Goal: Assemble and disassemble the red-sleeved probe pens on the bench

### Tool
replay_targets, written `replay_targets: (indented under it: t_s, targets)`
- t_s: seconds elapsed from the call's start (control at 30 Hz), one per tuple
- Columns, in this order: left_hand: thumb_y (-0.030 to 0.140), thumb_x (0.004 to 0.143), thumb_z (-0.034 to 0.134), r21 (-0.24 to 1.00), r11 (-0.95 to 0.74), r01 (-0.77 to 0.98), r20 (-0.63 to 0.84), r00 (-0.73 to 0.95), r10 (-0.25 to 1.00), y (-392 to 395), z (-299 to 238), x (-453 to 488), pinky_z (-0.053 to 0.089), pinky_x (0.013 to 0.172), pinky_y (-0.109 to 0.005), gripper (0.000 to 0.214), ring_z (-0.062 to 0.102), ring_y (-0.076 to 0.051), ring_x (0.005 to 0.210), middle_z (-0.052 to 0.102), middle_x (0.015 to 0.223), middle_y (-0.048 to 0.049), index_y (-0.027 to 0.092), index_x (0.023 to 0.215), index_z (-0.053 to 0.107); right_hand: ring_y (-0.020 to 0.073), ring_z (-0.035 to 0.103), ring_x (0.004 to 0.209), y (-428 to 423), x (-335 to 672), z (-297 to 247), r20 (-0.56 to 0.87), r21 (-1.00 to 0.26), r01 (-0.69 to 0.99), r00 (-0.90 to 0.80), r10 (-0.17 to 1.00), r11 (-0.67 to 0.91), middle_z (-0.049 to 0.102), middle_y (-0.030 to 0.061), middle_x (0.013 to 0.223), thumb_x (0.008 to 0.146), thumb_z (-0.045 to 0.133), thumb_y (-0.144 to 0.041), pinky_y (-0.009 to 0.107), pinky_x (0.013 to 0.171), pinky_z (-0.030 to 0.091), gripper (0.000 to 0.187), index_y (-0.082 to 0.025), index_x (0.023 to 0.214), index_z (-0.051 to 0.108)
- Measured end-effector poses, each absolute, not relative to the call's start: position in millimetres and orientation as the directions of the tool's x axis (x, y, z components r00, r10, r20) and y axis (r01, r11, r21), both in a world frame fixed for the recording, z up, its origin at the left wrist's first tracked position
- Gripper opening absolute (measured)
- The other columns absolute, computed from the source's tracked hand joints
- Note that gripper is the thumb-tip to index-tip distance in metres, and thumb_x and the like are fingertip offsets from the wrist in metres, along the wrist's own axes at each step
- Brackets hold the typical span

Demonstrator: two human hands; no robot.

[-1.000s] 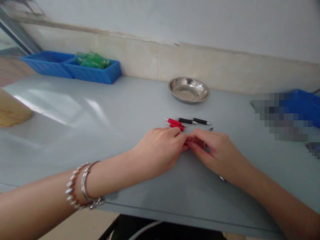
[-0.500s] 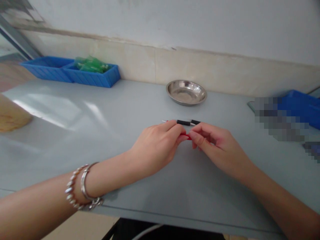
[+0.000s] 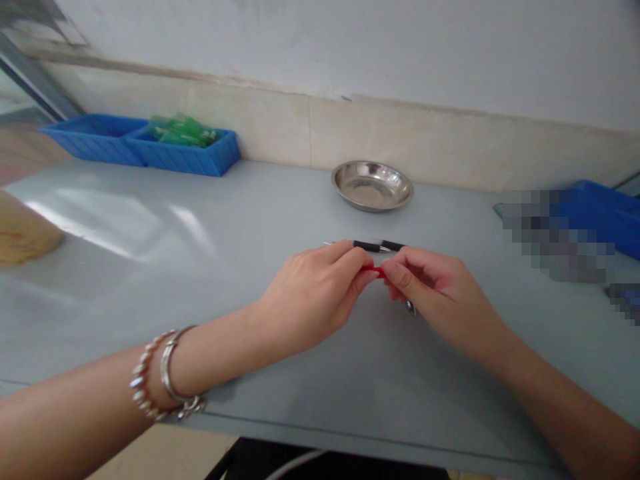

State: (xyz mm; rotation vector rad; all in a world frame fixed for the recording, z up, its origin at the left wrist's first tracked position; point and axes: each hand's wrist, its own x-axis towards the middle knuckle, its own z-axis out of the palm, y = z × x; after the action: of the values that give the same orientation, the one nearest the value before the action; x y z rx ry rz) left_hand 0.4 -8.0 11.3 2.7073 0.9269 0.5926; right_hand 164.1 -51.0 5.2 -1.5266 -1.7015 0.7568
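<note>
Both hands meet above the grey table (image 3: 280, 220), each pinching a small, slim red piece (image 3: 379, 272) between thumb and fingers. My left hand (image 3: 313, 287) wears a bead bracelet and a silver bangle at the wrist and grips the red piece's left end. From the other side my right hand (image 3: 435, 287) holds its right end; the fingers cover most of it, so its full shape is hidden. Beneath the right hand's fingers a small shiny metal part (image 3: 411, 307) peeks out. Just beyond the fingertips lie a black pen (image 3: 369, 247) with a metal tip and a second black pen (image 3: 393, 245), partly covered.
A round steel dish (image 3: 373, 187) stands near the wall. At the back left are two blue bins (image 3: 180, 155), one holding green plastic packets (image 3: 185, 130). Another blue bin (image 3: 595, 210) and blurred-out items are on the right. A yellowish rounded object (image 3: 25, 230) sits far left.
My right hand has shifted slightly right and turned a little, showing more of the red piece. The shiny metal part has come into sight beneath it. The left hand is almost unmoved.
</note>
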Motion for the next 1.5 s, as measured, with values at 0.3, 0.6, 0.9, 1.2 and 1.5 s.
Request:
replay_targets:
  t_s: [0.3,0.6,0.9,1.2,1.5]
  targets:
    - [0.025,0.09,0.033,0.308,-0.786,0.535,0.294,0.733,0.614,-7.6,11.9,0.2,0.046,0.062,-0.025,0.027,0.055,-0.014,0.071,0.058,0.083,-0.0062,0.011,0.093,0.056,0.0089,0.041,0.052,-51.1,163.4,4.9,0.15,-0.809,0.569,-0.041,0.988,0.147,0.047,-0.0027,0.056,0.085,0.045,-0.035,0.022,0.049,0.032,0.028,-0.018,0.063,0.05]
    - [0.027,0.091,0.032,0.274,-0.763,0.586,0.254,0.721,0.645,-6.6,12.3,1.5,0.046,0.062,-0.026,0.028,0.056,-0.014,0.072,0.058,0.084,-0.0067,0.012,0.094,0.055,0.0093,0.047,0.056,-49.8,164.3,2.7,0.182,-0.779,0.603,-0.046,0.982,0.173,0.052,-0.0027,0.06,0.083,0.048,-0.033,0.022,0.053,0.035,0.022,-0.018,0.069,0.054]
    - [0.024,0.09,0.032,0.201,-0.734,0.648,0.139,0.723,0.677,-5.6,10.7,1.8,0.046,0.064,-0.029,0.025,0.056,-0.017,0.075,0.057,0.087,-0.0068,0.013,0.095,0.054,0.0094,0.05,0.059,-50.0,165.1,0.4,0.248,-0.694,0.688,-0.047,0.968,0.211,0.057,-0.003,0.064,0.081,0.05,-0.022,0.022,0.056,0.037,0.009,-0.018,0.076,0.056]
    - [0.022,0.087,0.038,0.128,-0.746,0.653,0.051,0.747,0.663,-2.1,4.3,0.5,0.047,0.077,-0.035,0.022,0.056,-0.02,0.089,0.055,0.098,-0.0106,0.012,0.099,0.054,0.0108,0.049,0.062,-50.6,162.1,2.1,0.223,-0.588,0.751,-0.206,0.953,0.3,0.056,-0.0012,0.066,0.082,0.047,-0.018,0.023,0.058,0.035,0.014,-0.017,0.069,0.052]
    - [0.023,0.086,0.039,0.121,-0.767,0.63,0.087,0.763,0.64,-0.5,-0.3,-1.2,0.048,0.074,-0.037,0.022,0.056,-0.022,0.086,0.056,0.095,-0.01,0.013,0.099,0.054,0.0114,0.048,0.062,-50.4,162.7,0.9,0.218,-0.583,0.752,-0.221,0.951,0.308,0.056,-0.0008,0.067,0.083,0.046,-0.017,0.024,0.059,0.035,0.014,-0.017,0.07,0.052]
